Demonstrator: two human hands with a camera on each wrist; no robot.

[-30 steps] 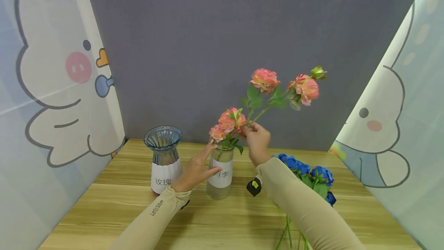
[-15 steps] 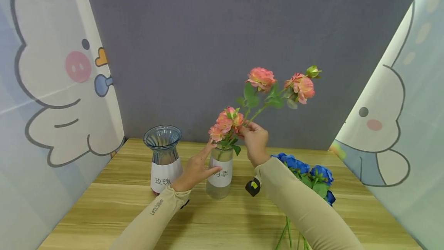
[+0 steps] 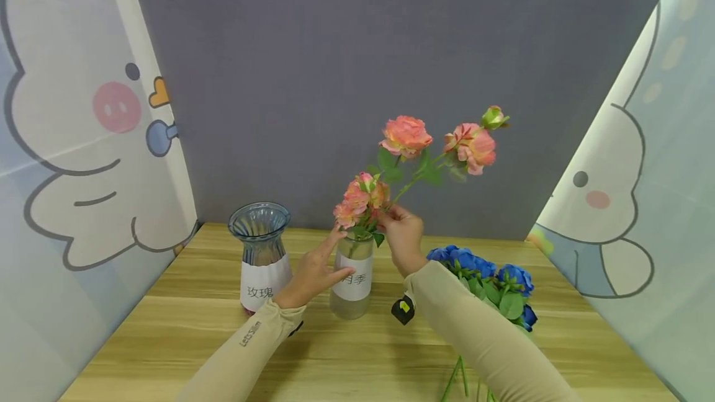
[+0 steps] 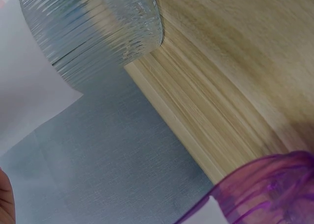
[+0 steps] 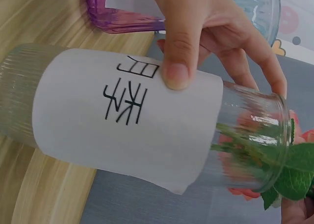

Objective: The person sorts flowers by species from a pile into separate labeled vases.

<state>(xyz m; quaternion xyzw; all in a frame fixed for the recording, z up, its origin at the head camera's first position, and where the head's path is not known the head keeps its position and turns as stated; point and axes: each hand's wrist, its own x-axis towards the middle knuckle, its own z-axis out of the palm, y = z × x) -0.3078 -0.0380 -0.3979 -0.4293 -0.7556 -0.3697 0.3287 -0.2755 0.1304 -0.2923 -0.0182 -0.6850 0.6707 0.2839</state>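
Observation:
A clear glass vase (image 3: 350, 308) with a white paper label stands upright mid-table. My left hand (image 3: 313, 273) holds it from the left, thumb pressed on the label (image 5: 122, 136) and fingers around the glass in the right wrist view. A cluster of pink artificial flowers (image 3: 357, 200) stands in its mouth, stems visible through the glass. Beside the rim, my right hand (image 3: 404, 236) pinches the stem of another pink artificial flower (image 3: 408, 135), which has two large blooms and a bud rising up and to the right. The lower end of that stem is hidden.
A fluted vase (image 3: 260, 225), blue above and purple at its base, stands left of the left hand with its own paper label. Several blue artificial flowers (image 3: 514, 278) lie on the wooden table (image 3: 346, 365) under the right forearm. A grey backdrop (image 3: 313, 79) rises behind.
My right hand has moved a little left and down, and the pink blooms it holds have swung left with it. The left hand keeps its place on the vase.

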